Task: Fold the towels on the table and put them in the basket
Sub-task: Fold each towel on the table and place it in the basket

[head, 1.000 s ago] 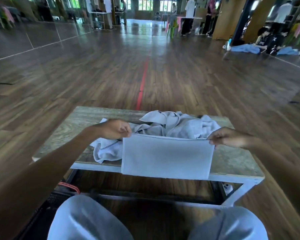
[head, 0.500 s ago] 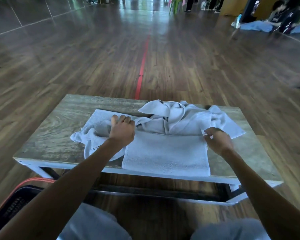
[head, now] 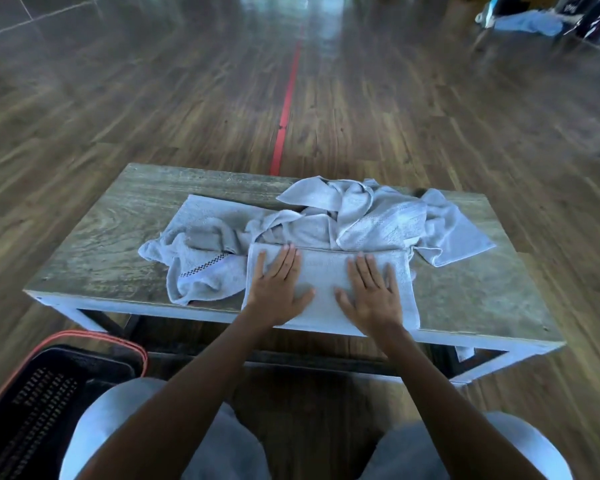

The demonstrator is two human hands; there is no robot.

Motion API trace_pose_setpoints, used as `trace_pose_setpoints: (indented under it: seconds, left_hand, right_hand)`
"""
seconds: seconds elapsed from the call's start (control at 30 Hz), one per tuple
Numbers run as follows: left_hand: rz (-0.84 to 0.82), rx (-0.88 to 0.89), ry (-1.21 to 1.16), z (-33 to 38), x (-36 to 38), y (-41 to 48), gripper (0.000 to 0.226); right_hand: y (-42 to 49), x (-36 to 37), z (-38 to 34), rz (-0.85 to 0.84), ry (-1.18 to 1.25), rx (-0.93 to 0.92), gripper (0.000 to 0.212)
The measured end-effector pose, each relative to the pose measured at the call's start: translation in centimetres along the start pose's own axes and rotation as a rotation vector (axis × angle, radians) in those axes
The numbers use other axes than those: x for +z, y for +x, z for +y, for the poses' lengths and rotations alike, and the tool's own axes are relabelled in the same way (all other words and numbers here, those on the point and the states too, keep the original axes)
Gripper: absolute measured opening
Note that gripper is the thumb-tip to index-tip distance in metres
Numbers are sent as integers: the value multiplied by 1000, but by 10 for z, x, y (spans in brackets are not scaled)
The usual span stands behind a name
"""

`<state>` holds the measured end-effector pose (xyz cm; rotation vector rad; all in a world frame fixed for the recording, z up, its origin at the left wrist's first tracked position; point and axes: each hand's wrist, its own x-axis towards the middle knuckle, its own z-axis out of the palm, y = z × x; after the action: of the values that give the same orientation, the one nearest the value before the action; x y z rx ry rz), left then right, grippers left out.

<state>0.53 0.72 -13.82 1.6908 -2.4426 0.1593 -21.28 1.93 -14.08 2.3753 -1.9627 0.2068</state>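
Observation:
A folded light grey towel lies flat at the near edge of the low wooden table. My left hand rests palm down on its left half, fingers spread. My right hand presses flat on its right half, also holding nothing. Behind the folded towel sits a crumpled heap of several grey towels, one with a dark checkered band at the left. A black basket with an orange rim stands on the floor at my lower left, partly hidden by my knee.
Brown wooden floor surrounds the table, with a red line running away from it. Blue cloth and dark items lie on the floor far right. My knees in light trousers fill the bottom of the view.
The towel I held up by its top corners has come down onto the table. Both hands let go of the corners and now lie flat on it. My view has tilted downward.

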Motion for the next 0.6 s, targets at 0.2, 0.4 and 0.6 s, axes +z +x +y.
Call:
trace_pose_setpoints:
  seconds: [0.2,0.4,0.6]
  left_hand:
    - [34,-127,-27,-6,-2,3,97]
    - [106,-255,51,-20,0,-11,100]
    - [153,-88,-232,59,-17,-15,67]
  right_hand:
    - [-5,-8,28,-54,-41,181,89]
    - [-16,-16,53,12,-75,189,79]
    - [5,-34,90,143,104,308,63]
